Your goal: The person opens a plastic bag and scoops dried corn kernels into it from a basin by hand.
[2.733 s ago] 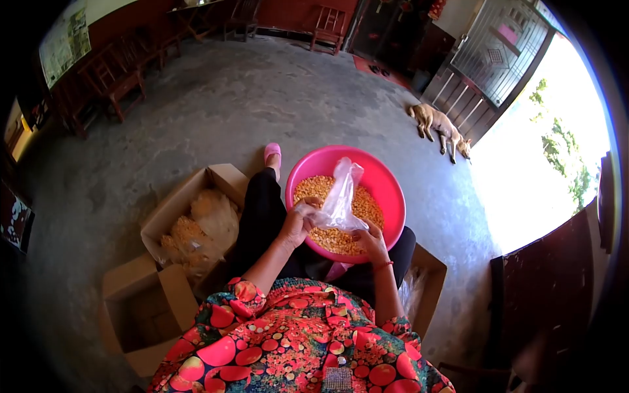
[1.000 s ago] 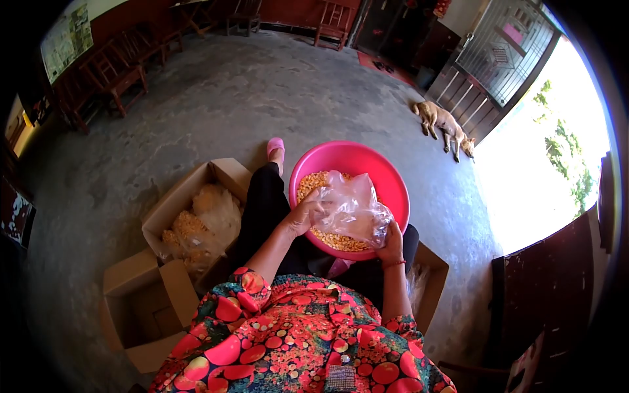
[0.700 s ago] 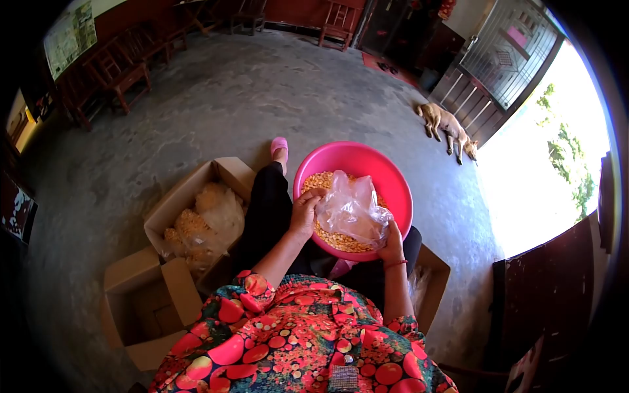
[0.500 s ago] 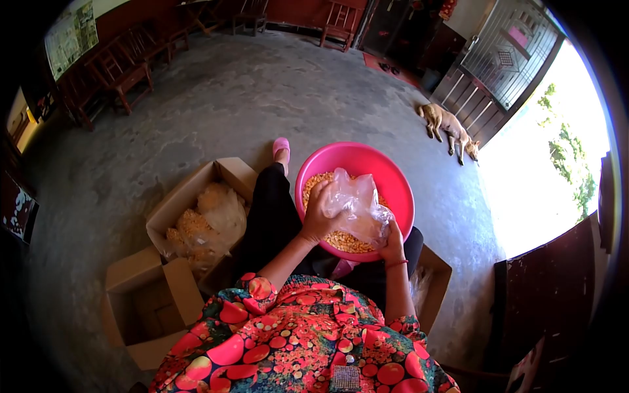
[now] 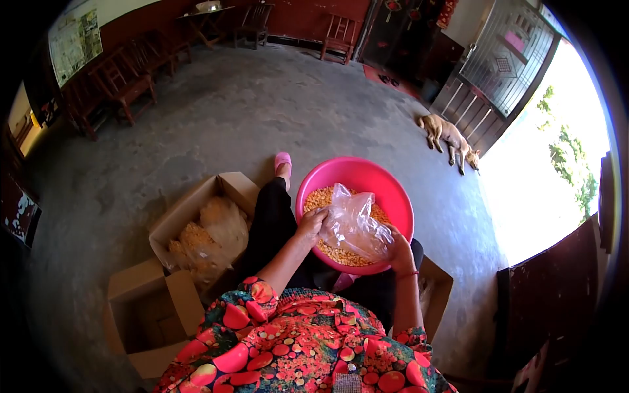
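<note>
Pinching a crumpled clear plastic bag (image 5: 356, 226) at opposite sides in the fingers (image 5: 320, 215) of the left hand (image 5: 310, 226) and right hand (image 5: 401, 253), held between them over corn kernels (image 5: 342, 257) in the pink basin (image 5: 390, 190) below

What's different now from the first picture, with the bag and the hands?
The plastic bag has gone from narrow and gathered to spread out between the hands. The right hand has moved right, to the pink basin's rim, farther from the left hand. Nothing newly grasped or released: both hold the bag, as before. Dog and cardboard boxes stayed put.
</note>
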A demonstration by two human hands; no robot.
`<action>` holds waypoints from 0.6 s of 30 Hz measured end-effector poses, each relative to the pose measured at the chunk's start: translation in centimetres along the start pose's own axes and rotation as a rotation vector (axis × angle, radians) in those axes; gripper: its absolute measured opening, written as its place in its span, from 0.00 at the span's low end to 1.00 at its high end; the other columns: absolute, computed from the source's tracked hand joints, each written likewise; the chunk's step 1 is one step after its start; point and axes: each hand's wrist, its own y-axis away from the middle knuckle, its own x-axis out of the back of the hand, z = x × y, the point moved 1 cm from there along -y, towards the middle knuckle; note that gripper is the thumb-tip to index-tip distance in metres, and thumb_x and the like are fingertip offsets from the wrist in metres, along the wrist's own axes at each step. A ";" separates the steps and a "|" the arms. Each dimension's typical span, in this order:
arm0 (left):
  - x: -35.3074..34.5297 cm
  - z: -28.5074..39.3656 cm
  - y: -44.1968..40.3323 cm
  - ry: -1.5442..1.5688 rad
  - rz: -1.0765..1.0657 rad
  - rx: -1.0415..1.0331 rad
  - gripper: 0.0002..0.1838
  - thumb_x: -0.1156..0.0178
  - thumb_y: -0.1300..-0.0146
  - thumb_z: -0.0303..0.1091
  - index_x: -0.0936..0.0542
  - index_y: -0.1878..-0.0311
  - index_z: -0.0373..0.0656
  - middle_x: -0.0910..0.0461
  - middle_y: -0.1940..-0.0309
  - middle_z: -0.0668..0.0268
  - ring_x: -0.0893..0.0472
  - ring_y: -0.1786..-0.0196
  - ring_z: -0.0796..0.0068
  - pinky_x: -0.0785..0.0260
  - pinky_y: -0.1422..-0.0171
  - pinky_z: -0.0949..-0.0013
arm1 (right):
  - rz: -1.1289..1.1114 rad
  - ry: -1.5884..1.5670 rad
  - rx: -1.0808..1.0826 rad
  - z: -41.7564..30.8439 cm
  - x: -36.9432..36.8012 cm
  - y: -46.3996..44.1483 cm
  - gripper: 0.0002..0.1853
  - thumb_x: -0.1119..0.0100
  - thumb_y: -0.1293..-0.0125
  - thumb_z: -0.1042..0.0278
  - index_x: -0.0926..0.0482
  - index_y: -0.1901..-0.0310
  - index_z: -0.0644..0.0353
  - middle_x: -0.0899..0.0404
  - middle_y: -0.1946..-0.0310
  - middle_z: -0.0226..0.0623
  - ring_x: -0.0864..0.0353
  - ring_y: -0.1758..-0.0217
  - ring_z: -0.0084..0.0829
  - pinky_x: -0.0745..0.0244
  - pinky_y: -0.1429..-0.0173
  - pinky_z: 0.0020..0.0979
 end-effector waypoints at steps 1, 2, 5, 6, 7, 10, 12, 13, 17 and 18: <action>0.5 0.0 -0.2 -0.022 -0.139 -0.008 0.07 0.52 0.38 0.30 0.25 0.63 0.40 0.30 0.80 0.73 0.32 0.80 0.84 0.39 0.77 0.80 | -0.040 0.160 0.028 -1.3 -0.9 0.2 0.24 0.48 0.42 0.62 0.37 0.45 0.62 0.31 0.51 0.36 0.30 0.51 0.27 0.30 0.50 0.27; 0.7 -0.1 -0.5 -0.044 -0.278 -0.016 0.06 0.52 0.39 0.28 0.25 0.67 0.39 0.31 0.82 0.74 0.34 0.82 0.85 0.41 0.78 0.80 | -0.038 0.161 0.028 -2.3 -2.1 0.5 0.24 0.48 0.42 0.62 0.37 0.45 0.62 0.31 0.51 0.36 0.30 0.51 0.27 0.30 0.50 0.27; -0.2 -1.6 -1.7 -0.173 -0.119 -0.107 0.05 0.52 0.38 0.30 0.27 0.66 0.41 0.37 0.84 0.75 0.37 0.82 0.86 0.44 0.80 0.80 | 0.176 0.860 0.326 -4.4 -7.6 1.9 0.29 0.40 0.48 0.66 0.38 0.45 0.62 0.33 0.49 0.40 0.31 0.48 0.33 0.33 0.47 0.29; -0.8 -1.9 -1.7 -0.175 -0.123 -0.104 0.05 0.52 0.38 0.30 0.27 0.66 0.41 0.37 0.84 0.75 0.37 0.82 0.86 0.44 0.80 0.80 | 0.143 1.145 0.486 -4.6 -8.8 1.9 0.31 0.38 0.51 0.68 0.39 0.44 0.61 0.36 0.47 0.43 0.33 0.46 0.36 0.33 0.46 0.31; -1.4 -2.1 -1.7 -0.202 -0.077 -0.118 0.05 0.52 0.38 0.30 0.27 0.67 0.42 0.36 0.84 0.76 0.37 0.82 0.86 0.44 0.80 0.81 | 0.104 1.431 0.649 -4.4 -9.8 1.8 0.34 0.36 0.54 0.70 0.39 0.44 0.59 0.38 0.45 0.45 0.35 0.44 0.39 0.33 0.46 0.32; -3.1 -0.5 -0.5 -0.226 -0.084 -0.144 0.05 0.50 0.39 0.32 0.26 0.67 0.43 0.34 0.83 0.75 0.35 0.80 0.87 0.43 0.78 0.83 | 0.106 1.535 0.395 -2.3 -7.9 0.0 0.22 0.45 0.50 0.74 0.31 0.50 0.56 0.25 0.68 0.51 0.25 0.62 0.47 0.29 0.61 0.38; -5.0 1.8 1.6 -0.368 -0.069 -0.032 0.06 0.47 0.41 0.34 0.25 0.64 0.43 0.30 0.80 0.74 0.32 0.79 0.87 0.40 0.76 0.81 | 0.160 1.447 0.636 -2.0 -4.7 -2.1 0.13 0.52 0.49 0.77 0.25 0.60 0.59 0.26 0.78 0.50 0.24 0.70 0.49 0.30 0.67 0.38; -3.6 2.1 0.8 -0.564 -0.385 -0.151 0.07 0.43 0.43 0.36 0.23 0.64 0.45 0.27 0.79 0.74 0.30 0.79 0.87 0.37 0.74 0.78 | 0.200 1.351 0.577 -3.2 -4.7 -2.6 0.09 0.52 0.48 0.78 0.23 0.67 0.61 0.24 0.76 0.48 0.23 0.71 0.45 0.29 0.68 0.35; -2.6 2.0 -0.7 -1.148 -0.479 -0.456 0.07 0.42 0.43 0.35 0.20 0.70 0.43 0.26 0.82 0.75 0.32 0.81 0.88 0.39 0.75 0.81 | 0.289 1.386 0.618 -8.0 -4.3 -4.8 0.08 0.53 0.42 0.72 0.23 0.67 0.58 0.26 0.80 0.41 0.25 0.78 0.28 0.32 0.72 0.29; -2.6 1.9 -1.7 -1.150 -0.480 -0.457 0.07 0.42 0.43 0.35 0.20 0.70 0.43 0.26 0.82 0.75 0.32 0.81 0.88 0.39 0.75 0.81 | 0.316 1.397 0.734 -8.6 -4.0 -5.7 0.07 0.51 0.44 0.71 0.23 0.67 0.58 0.26 0.82 0.42 0.26 0.79 0.29 0.32 0.73 0.30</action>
